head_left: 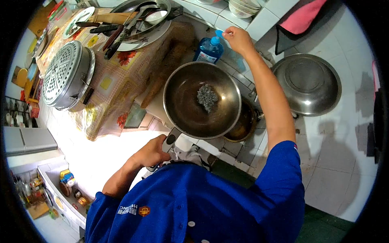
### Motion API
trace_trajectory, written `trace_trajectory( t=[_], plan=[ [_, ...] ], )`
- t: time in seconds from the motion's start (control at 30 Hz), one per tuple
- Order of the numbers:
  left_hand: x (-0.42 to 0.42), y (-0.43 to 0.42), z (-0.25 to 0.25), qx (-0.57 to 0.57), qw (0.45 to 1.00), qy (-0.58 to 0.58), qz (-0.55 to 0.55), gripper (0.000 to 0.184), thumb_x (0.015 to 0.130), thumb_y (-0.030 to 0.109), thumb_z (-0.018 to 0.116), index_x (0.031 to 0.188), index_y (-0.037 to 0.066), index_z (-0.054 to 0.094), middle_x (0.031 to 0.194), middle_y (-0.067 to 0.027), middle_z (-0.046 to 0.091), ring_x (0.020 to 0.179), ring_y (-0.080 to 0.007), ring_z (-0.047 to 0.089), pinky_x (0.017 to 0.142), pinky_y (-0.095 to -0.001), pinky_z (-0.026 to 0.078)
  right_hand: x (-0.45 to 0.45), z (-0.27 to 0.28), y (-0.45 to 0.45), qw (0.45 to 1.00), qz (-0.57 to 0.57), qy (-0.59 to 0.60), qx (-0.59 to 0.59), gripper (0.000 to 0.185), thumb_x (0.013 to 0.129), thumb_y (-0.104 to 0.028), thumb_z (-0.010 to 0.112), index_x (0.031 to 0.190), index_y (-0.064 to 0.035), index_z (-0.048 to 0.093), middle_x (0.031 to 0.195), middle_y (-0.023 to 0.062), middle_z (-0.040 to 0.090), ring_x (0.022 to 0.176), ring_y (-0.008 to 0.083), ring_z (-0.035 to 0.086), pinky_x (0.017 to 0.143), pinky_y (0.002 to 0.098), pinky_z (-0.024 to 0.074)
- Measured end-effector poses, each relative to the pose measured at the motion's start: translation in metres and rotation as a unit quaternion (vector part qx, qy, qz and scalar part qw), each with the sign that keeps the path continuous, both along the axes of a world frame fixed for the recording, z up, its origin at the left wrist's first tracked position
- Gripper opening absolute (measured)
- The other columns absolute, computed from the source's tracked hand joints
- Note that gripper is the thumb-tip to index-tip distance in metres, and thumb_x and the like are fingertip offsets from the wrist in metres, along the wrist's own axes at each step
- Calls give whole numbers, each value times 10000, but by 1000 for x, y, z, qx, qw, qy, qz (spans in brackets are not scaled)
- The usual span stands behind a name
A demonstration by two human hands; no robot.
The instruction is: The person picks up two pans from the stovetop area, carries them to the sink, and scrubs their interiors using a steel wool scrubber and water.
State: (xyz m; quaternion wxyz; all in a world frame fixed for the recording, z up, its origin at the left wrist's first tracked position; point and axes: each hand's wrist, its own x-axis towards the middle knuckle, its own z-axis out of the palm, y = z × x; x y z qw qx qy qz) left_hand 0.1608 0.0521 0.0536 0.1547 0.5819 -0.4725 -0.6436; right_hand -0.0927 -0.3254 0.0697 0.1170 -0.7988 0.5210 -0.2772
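A metal wok (pixel 182 109) is tilted toward me, with a grey steel wool scrubber (pixel 207 98) lying inside it. Below its left rim, my left hand (pixel 150 153) is closed round the wok's handle. Behind the wok stands a blue dish soap bottle (pixel 209 52) with a pump top. My right hand (pixel 239 39) reaches out past the wok, its fingers closed on the blue pump spout (pixel 220 33). Part of the bottle's base is hidden by the wok rim.
A large metal lid or basin (pixel 308 83) leans at the right. To the left, a patterned tablecloth (pixel 109 87) carries a perforated steamer (pixel 63 75) and a pan (pixel 168 6) with knives and utensils. Stacked bowls (pixel 245 7) sit at the back. Another brown pan (pixel 244 128) lies beneath the wok.
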Motion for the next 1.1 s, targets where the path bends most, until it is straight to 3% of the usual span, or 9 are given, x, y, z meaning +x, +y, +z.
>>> trace_trajectory(
  t=[0.23,0.3,0.4,0.53,0.63,0.8,0.93,1.0,1.1],
  plan=[
    [-21,-18,21,-30,999,35,-7,382,723,23,636,1058,-89,491,676,-105,590,538,-167,588,447,-288,443,5,0,-40,995,73,63,-15,398,848,-396,660,1135,-120,665,1074,172,676,978,336,641,861,407,494],
    [-28,-23,19,-28,999,41,-3,383,726,24,635,1059,-91,486,660,-102,586,533,-166,585,444,-288,439,5,5,-45,985,144,93,15,416,861,-400,649,1173,-125,657,1078,176,677,989,332,641,885,391,489],
    [-35,-29,20,-16,999,43,0,381,732,28,636,1056,-97,477,638,-99,581,523,-164,581,439,-287,434,5,12,-45,980,126,107,111,396,876,-399,634,1154,-119,670,1056,173,685,976,324,649,868,381,496],
    [-44,-36,23,-14,999,41,7,374,735,32,646,1034,-106,471,622,-95,577,514,-166,579,435,-290,434,2,11,-47,977,146,94,122,379,886,-403,625,1126,-117,686,1065,173,684,985,312,649,869,380,497],
    [-46,-37,18,-7,998,55,6,375,734,33,651,1034,-105,473,623,-94,576,518,-166,581,439,-292,440,4,9,-45,978,142,73,131,364,884,-400,631,1112,-123,692,958,142,708,828,273,673,772,375,520],
    [-51,-39,22,11,999,49,6,424,728,18,656,1117,-52,504,734,-63,596,537,-125,566,446,-254,443,3,0,-47,974,132,9,184,359,877,-383,647,1005,-50,687,653,74,637,514,193,581,536,356,479],
    [-57,-41,25,-17,996,86,24,382,738,38,648,1043,-113,474,649,-100,583,524,-176,586,440,-292,444,11,2,-42,979,114,30,168,354,886,-362,635,932,-12,664,626,86,618,522,205,591,514,373,469],
    [-57,-45,28,-10,997,74,14,389,740,40,644,1049,-116,468,648,-103,583,525,-176,587,439,-294,444,16,9,-38,975,101,66,186,275,932,-308,591,947,-34,585,622,28,537,481,106,460,423,270,371],
    [-58,-46,27,-4,998,62,5,399,744,43,635,1059,-122,455,648,-109,583,527,-177,589,438,-299,443,19,16,-41,962,99,117,224,282,925,-314,602,914,-34,570,645,38,550,482,107,462,417,270,364]
  ],
)
